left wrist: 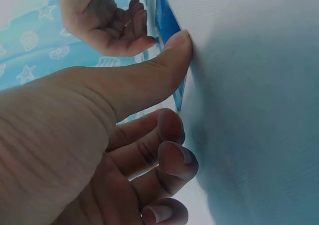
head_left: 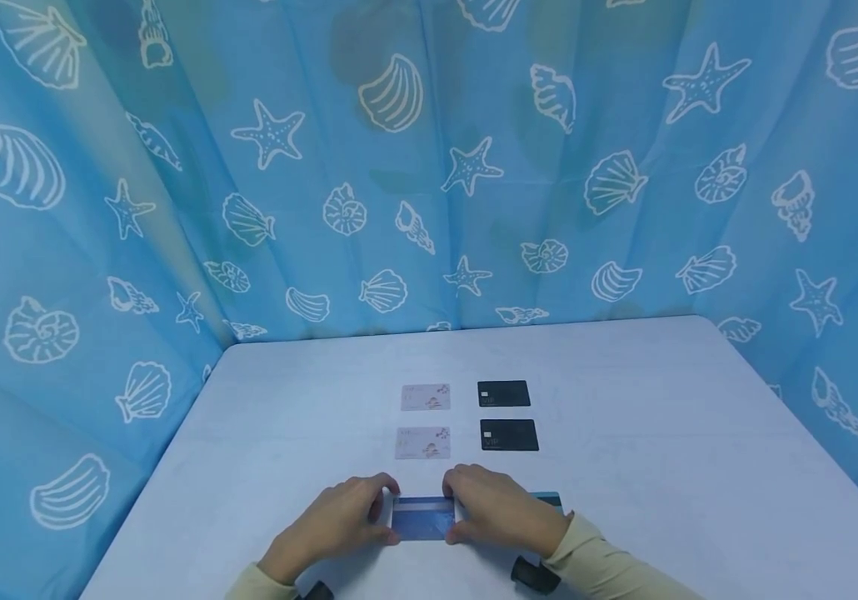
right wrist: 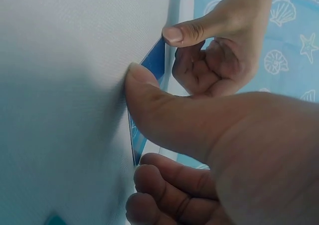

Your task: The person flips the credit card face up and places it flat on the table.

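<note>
A blue card (head_left: pixel 423 521) with a paler stripe across it lies at the front middle of the white table. My left hand (head_left: pixel 346 518) pinches its left end, thumb on the near corner and index finger at the far one. On the other end, my right hand (head_left: pixel 502 510) pinches the card in the same manner. Both wrist views show a thumb against the card's edge, close to the tabletop; in the left wrist view a blue strip of the card (left wrist: pixel 167 18) shows. A teal card with a dark stripe (head_left: pixel 551 501) is partly hidden behind my right hand.
Beyond my hands lie two pale pink cards (head_left: pixel 423 443) in a column at left and two black VIP cards (head_left: pixel 509 435) at right. A blue curtain with white shells (head_left: pixel 399 208) hangs along the far edge of the table (head_left: pixel 661 433).
</note>
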A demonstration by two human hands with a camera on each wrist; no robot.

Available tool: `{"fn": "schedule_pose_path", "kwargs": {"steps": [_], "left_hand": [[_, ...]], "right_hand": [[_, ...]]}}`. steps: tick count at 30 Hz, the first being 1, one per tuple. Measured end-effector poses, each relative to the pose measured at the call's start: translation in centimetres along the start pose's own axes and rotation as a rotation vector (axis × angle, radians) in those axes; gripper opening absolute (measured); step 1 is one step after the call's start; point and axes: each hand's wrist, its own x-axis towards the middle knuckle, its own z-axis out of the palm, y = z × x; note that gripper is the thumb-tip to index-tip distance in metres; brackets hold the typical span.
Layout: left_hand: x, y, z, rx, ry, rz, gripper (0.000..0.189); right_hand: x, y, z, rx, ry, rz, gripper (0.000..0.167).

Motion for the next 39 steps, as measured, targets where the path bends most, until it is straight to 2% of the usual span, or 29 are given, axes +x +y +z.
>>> {"fn": "schedule_pose_path", "kwargs": {"steps": [6, 11, 17, 26, 35, 39], "left_hand": [[-0.58, -0.05, -0.12, -0.009, 0.021, 0.053, 0.049], [-0.84, -0.02, -0.17, -0.002, 0.038, 0.083, 0.049], [-0.79, 0.01, -0.21, 0.012, 0.036, 0.057, 0.05], [-0.78, -0.3, -0.05, 0.038, 0.044, 0.057, 0.05], [-0.33, -0.18, 0.02, 0.027, -0.006, -0.028, 0.05], [-0.29, -0.16, 0.04, 0.035, -0.011, -0.036, 0.049]], "right_hand": [[-0.06, 0.0, 0.01, 0.023, 0.024, -0.02, 0.049], [-0.16, -0.13, -0.11, 0.021, 0.034, -0.017, 0.056], [-0.41, -0.21, -0.4, -0.041, 0.045, -0.039, 0.055], [-0.33, -0.29, -0.47, -0.024, 0.029, -0.003, 0.067], [-0.41, -0.38, -0.69, -0.007, 0.04, -0.017, 0.067], [-0.42, -0.33, -0.6, -0.005, 0.04, -0.02, 0.065]]}}
